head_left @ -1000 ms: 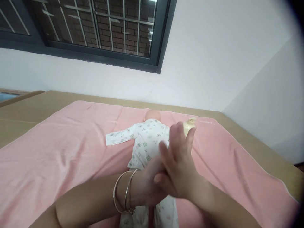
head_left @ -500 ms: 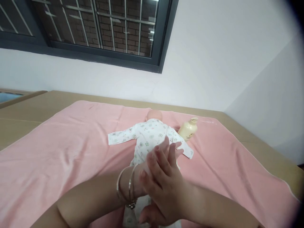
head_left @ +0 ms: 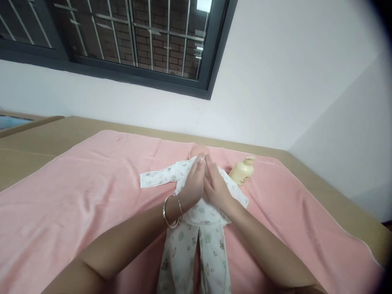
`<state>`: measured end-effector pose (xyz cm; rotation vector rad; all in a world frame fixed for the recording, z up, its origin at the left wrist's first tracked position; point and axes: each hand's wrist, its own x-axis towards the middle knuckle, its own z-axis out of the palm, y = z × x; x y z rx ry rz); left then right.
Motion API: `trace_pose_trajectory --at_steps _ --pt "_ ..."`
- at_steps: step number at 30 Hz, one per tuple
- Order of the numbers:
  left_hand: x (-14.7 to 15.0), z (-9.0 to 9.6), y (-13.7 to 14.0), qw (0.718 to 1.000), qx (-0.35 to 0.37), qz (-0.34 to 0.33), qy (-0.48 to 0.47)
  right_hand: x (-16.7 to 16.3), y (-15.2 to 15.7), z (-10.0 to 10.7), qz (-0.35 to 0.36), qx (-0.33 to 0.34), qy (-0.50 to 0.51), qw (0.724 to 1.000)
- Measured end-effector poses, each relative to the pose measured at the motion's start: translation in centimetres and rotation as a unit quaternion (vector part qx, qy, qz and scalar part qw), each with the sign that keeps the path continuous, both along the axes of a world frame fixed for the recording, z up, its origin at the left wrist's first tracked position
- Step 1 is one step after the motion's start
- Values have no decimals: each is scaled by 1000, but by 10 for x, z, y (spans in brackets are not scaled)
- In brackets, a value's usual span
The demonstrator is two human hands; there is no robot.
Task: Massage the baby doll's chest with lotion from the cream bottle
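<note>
My left hand [head_left: 194, 179], with two bangles [head_left: 173, 211] on its wrist, is pressed palm to palm against my right hand [head_left: 217, 183]. The fingers of both are stretched out and point away from me, and I see nothing held between them. Beneath them lies a baby doll [head_left: 200, 216] in a white printed top and trousers. Its smooth head [head_left: 199, 149] is partly hidden behind my fingertips. To the right of the hands, beside the doll's sleeve, is a cream-yellow pump bottle [head_left: 243, 170], which looks tilted.
A pink blanket [head_left: 101, 196] with some creases is spread under the doll on a wooden surface [head_left: 82, 126]. Behind it rises a white wall [head_left: 257, 81] with a dark-framed, barred window [head_left: 159, 41]. A wooden edge [head_left: 36, 122] runs along the far left.
My hands have gone from crossed, the right over the left, to palm against palm. They have moved forward toward the doll's head, uncovering its trousers. The view has shifted slightly.
</note>
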<state>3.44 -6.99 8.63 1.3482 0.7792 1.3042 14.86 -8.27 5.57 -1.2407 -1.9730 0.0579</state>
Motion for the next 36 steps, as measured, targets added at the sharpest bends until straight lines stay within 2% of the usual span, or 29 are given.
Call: trace_pose_trajectory --at_steps 2,4,6,8,10,12,15,17,18,20,22,24,26,28,30,32,34,36 --pt "-2 -24 24 988 94 93 81 -4 8 -9 48 -45 -23 998" --pt "-3 -46 43 972 153 109 145 -3 16 -14 82 -58 -69 993" --pt "-3 -61 55 961 168 120 186 5 25 -16 96 -65 -108 987" --pt "-3 -69 58 956 169 123 204 18 36 -18 91 -77 -119 986" --pt "-3 -71 57 955 169 125 208 31 45 -20 64 -94 -113 987" --pt "-3 -70 54 955 166 130 206 36 48 -22 2 -113 -106 988" --pt "-2 -67 50 959 160 131 193 23 37 -23 -131 -151 -110 974" --pt "-2 -67 50 963 153 133 178 6 24 -23 -177 -170 -131 960" --pt "-3 -67 50 965 148 135 170 -2 18 -22 -166 -165 -146 961" --pt "-3 -67 49 967 141 138 158 -10 12 -20 -99 -136 -176 970" --pt "-3 -68 50 968 142 138 153 -6 17 -17 -14 -102 -190 977" --pt "-3 -69 50 968 147 135 151 9 29 -16 32 -93 -180 979" --pt "-3 -70 50 968 149 132 150 25 42 -16 6 -112 -149 983" --pt "-3 -70 51 968 151 131 151 34 49 -19 -70 -135 -117 981" --pt "-3 -70 51 967 154 131 159 31 46 -22 -155 -143 -109 971" --pt "-3 -69 52 963 157 130 175 18 34 -24 -203 -134 -126 962" --pt "-3 -67 52 960 160 130 190 1 20 -25 -176 -113 -156 965" --pt "-4 -67 53 956 170 126 201 -11 10 -25 -100 -93 -175 975"
